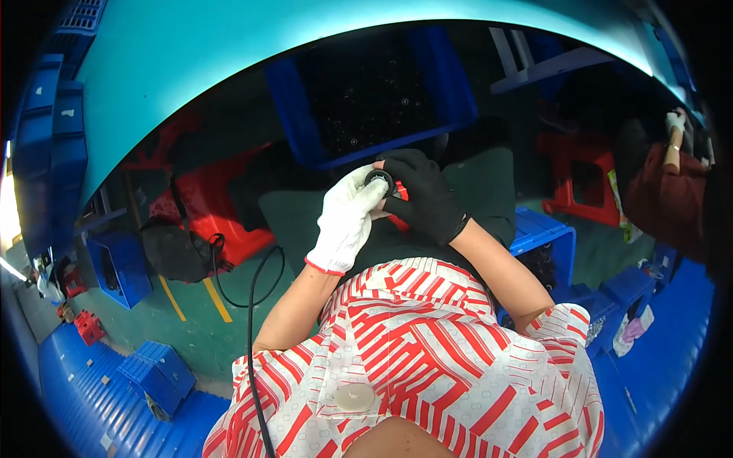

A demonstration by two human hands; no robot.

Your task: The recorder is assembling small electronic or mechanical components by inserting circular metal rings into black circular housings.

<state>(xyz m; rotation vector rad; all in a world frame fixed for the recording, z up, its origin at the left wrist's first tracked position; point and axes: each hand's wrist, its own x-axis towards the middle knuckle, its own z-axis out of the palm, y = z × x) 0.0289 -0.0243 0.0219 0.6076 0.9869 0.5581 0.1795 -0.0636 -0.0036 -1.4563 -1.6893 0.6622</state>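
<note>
My left hand (347,217), in a white knit glove with a red cuff edge, grips a small black ring-shaped part (392,182) in front of my belly. Its thumb presses against the ring's opening. From the other side, my right hand (424,197) in a black glove closes on the same part, its fingers curled round the far edge. Just beyond both hands is a blue crate (450,122) with many small dark pieces inside, some showing shiny round spots.
A teal tabletop (191,69) curves across the far side. Red stools (217,198) (580,179), a black bag (169,248) and a blue bin (126,267) stand around me. A black cable (252,343) runs down my left side. Another person's gloved hand (675,120) shows at far right.
</note>
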